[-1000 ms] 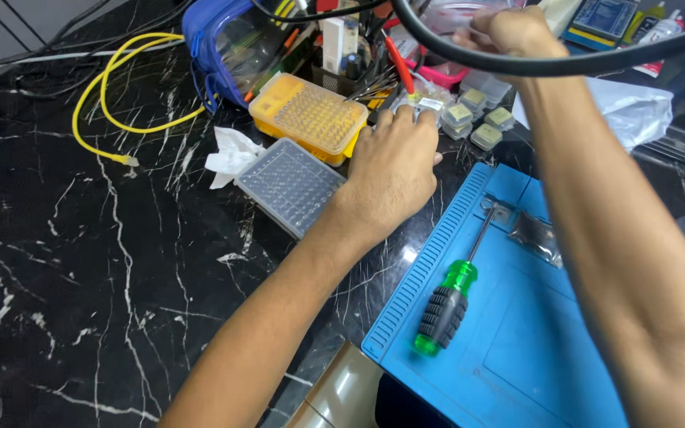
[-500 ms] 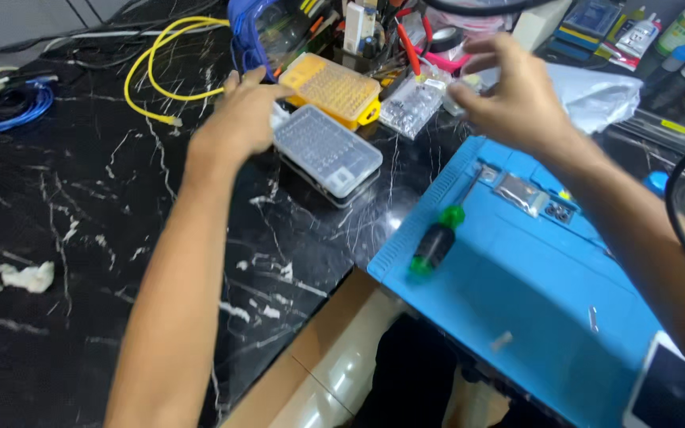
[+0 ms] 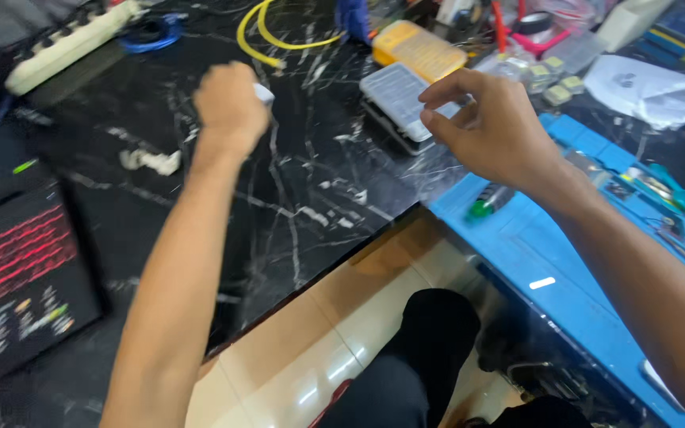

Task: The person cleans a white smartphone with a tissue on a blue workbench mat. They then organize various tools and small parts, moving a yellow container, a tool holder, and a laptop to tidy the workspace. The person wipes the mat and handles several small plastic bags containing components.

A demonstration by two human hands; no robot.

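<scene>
My left hand is a closed fist over the black marble table, and a small white object pokes out of its grip. My right hand hovers with curled, parted fingers and nothing visible in them. It hangs just right of a clear plastic compartment box and above the left end of the blue work mat. A green-handled screwdriver lies on the mat under my right wrist.
A yellow parts box and yellow cable lie at the back. A power strip and blue cable coil sit far left. There is a crumpled white scrap, a red-lit laptop keyboard and a white bag.
My left hand has pulled back left from the clear box, closed on a white bit. My right hand moved down toward the box's right side. The view swung left.
</scene>
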